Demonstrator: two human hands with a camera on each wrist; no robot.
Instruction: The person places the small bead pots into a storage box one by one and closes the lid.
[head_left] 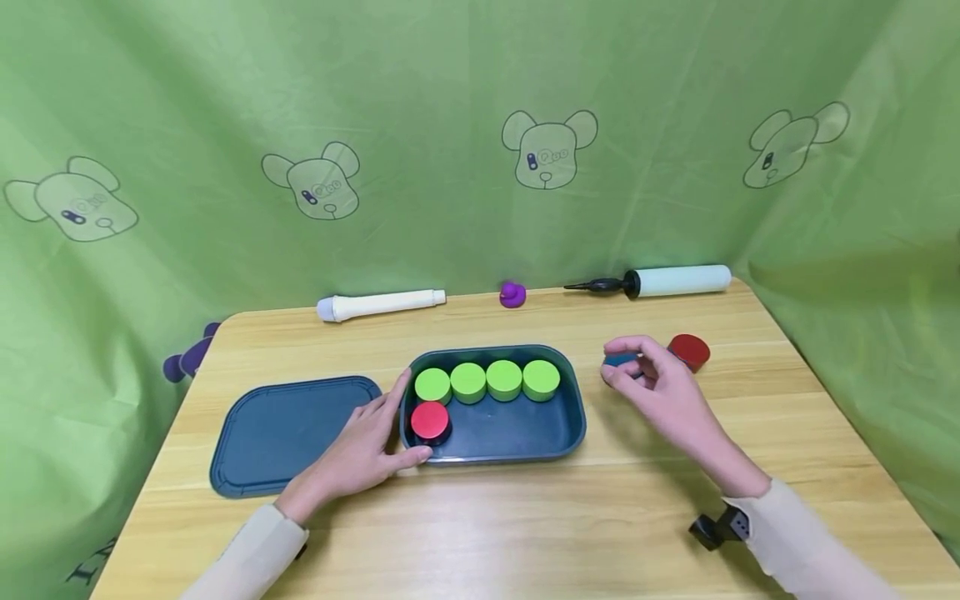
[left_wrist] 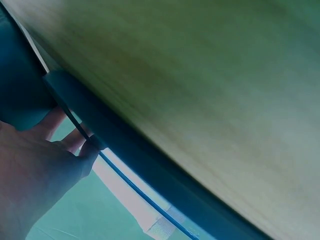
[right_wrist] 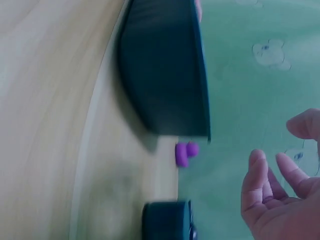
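A dark blue rectangular box (head_left: pixel 491 457) holds several green round blocks (head_left: pixel 504 379) along its far side and a red round block (head_left: pixel 431 421) at the near left. My left hand (head_left: pixel 360 446) rests against the box's left end, its thumb by the near rim and its fingers stretched along the side. To the right of the box, my right hand (head_left: pixel 660 387) hovers over a blue round block (head_left: pixel 619 360), partly hidden by the fingers. In the right wrist view, the loosely bent fingers (right_wrist: pixel 257 175) are apart from that block (right_wrist: pixel 167 220) and hold nothing.
The box's flat blue lid (head_left: pixel 292 433) lies left of the box. A dark red round block (head_left: pixel 688 352) stands beyond my right hand. Along the back edge lie a white microphone (head_left: pixel 382 305), a purple duck (head_left: pixel 513 294) and a hand pump (head_left: pixel 675 281).
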